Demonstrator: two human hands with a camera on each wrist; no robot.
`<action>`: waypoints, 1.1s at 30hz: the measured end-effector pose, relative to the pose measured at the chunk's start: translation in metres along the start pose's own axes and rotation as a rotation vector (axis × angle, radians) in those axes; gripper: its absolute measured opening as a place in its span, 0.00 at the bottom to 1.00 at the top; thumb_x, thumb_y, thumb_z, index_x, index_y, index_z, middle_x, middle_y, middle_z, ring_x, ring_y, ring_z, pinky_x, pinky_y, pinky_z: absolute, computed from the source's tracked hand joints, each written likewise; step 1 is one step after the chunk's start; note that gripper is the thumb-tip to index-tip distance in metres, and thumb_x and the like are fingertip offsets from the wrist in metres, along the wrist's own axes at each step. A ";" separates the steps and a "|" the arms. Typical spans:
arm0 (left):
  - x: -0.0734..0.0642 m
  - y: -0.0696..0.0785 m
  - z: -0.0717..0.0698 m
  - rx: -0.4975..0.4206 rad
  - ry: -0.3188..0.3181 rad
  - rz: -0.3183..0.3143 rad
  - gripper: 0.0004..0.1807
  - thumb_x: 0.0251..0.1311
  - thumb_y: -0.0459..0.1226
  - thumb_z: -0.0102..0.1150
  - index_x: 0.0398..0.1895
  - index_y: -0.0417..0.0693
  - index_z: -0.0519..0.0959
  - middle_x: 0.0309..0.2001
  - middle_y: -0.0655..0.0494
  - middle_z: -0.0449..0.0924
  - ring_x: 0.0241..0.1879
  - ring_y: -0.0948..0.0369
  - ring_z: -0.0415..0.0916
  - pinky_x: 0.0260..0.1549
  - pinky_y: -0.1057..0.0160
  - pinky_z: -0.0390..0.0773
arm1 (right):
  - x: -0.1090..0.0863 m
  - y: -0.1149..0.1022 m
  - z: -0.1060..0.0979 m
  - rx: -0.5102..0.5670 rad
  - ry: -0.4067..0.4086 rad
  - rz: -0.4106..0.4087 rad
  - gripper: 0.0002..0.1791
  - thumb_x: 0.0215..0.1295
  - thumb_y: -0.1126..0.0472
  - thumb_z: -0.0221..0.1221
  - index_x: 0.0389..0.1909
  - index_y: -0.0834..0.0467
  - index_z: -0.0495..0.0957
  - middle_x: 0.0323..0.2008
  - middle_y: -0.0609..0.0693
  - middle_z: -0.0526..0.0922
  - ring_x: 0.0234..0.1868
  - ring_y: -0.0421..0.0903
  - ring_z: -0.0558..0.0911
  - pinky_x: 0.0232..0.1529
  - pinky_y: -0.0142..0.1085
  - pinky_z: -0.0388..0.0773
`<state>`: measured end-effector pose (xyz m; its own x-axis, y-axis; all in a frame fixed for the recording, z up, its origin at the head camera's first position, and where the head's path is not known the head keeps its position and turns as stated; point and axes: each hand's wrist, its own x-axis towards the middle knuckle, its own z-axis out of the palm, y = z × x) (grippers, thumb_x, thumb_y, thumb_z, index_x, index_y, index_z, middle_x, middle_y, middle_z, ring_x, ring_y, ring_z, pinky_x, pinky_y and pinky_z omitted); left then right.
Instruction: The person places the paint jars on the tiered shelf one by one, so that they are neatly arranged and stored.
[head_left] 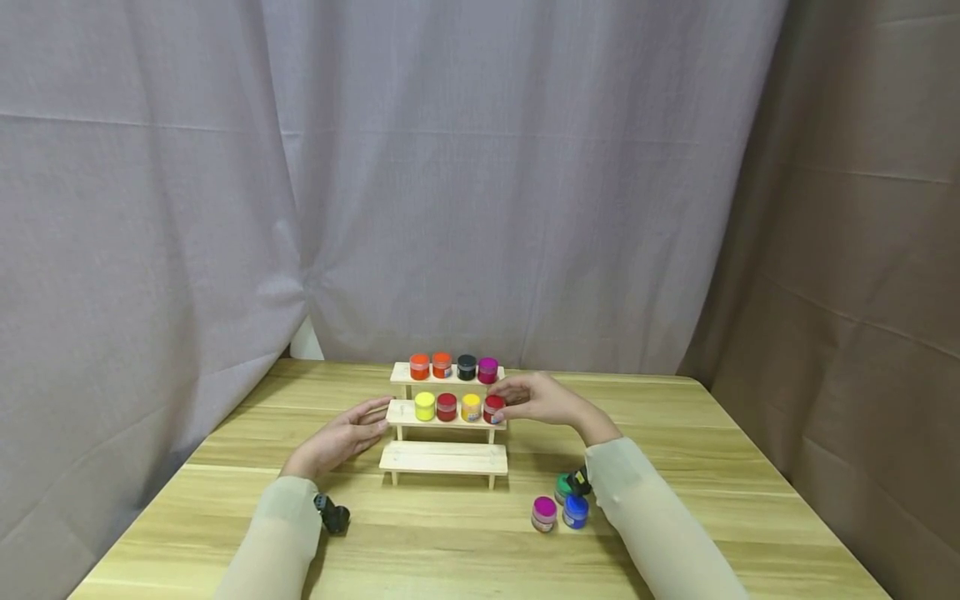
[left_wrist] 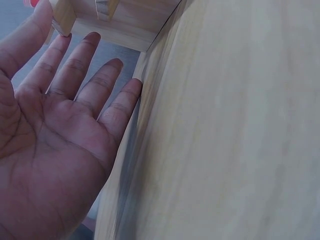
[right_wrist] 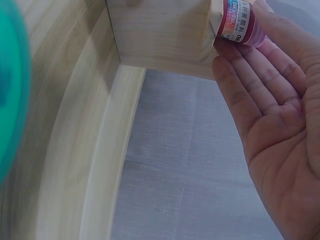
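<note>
My right hand (head_left: 542,400) pinches a dark red paint jar (head_left: 493,407) at the right end of the middle step of a small wooden three-step rack (head_left: 444,457). The right wrist view has this labelled jar (right_wrist: 239,22) between thumb and fingers, at the board's edge. My left hand (head_left: 347,435) has its fingers extended at the left end of that step; in the left wrist view the palm (left_wrist: 60,140) faces the camera, and fingertips meet or nearly meet the wood. Beside the held jar stand an orange-yellow jar (head_left: 471,407), another dark red jar (head_left: 446,407) and a yellow jar (head_left: 424,406).
On the top step stand two orange-red jars (head_left: 419,367), a black jar (head_left: 467,367) and a purple jar (head_left: 487,370). Near my right forearm, a magenta jar (head_left: 543,513), a blue jar (head_left: 575,511) and a green jar (head_left: 563,488) sit on the wooden table (head_left: 420,542). Grey curtain (head_left: 480,183) hangs behind.
</note>
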<state>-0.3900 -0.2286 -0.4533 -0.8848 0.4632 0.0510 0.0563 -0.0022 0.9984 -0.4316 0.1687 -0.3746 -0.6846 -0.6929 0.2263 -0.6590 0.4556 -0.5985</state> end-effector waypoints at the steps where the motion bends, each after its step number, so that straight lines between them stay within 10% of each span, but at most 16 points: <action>1: 0.000 0.000 0.000 0.000 0.001 -0.001 0.37 0.73 0.37 0.55 0.80 0.46 0.52 0.78 0.38 0.49 0.77 0.45 0.48 0.75 0.48 0.53 | 0.000 0.000 0.000 0.000 0.000 0.002 0.23 0.62 0.52 0.71 0.57 0.53 0.82 0.52 0.47 0.86 0.52 0.46 0.84 0.56 0.43 0.82; 33: 0.001 -0.002 0.001 0.009 -0.007 0.012 0.37 0.73 0.37 0.55 0.80 0.47 0.52 0.78 0.38 0.49 0.77 0.46 0.47 0.75 0.48 0.53 | -0.013 0.001 -0.009 0.031 -0.010 -0.036 0.19 0.67 0.59 0.67 0.57 0.58 0.81 0.53 0.51 0.86 0.54 0.48 0.84 0.54 0.37 0.83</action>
<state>-0.3902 -0.2270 -0.4557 -0.8806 0.4698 0.0625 0.0707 -0.0002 0.9975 -0.4255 0.1833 -0.3712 -0.6571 -0.7144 0.2403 -0.6733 0.4129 -0.6134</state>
